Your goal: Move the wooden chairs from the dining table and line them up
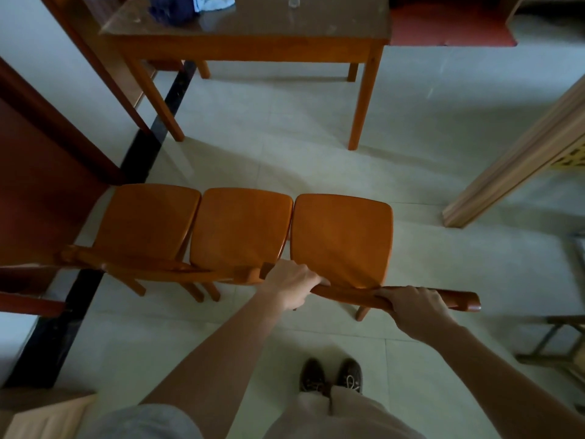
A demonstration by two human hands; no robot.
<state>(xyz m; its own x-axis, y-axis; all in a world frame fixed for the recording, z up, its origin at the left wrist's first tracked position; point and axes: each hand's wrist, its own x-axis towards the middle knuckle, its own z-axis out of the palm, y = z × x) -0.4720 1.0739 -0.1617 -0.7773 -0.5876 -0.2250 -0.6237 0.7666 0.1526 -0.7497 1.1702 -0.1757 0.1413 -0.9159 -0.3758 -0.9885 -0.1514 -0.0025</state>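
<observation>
Three orange wooden chairs stand side by side in a row on the pale tiled floor, seats facing the dining table (247, 42). The right chair (342, 239) touches the middle chair (240, 229), which touches the left chair (148, 220). My left hand (291, 283) grips the left end of the right chair's top rail (348, 296). My right hand (414, 307) grips the same rail near its right end. All three seats are bare.
The dining table carries dark and light blue cloths (190, 6) and a clear glass (293, 0). A dark wooden cabinet (38, 172) stands left, a pale door frame (519, 156) right, a folding stool (560, 346) at the far right. My shoes (330, 375) are behind the chairs.
</observation>
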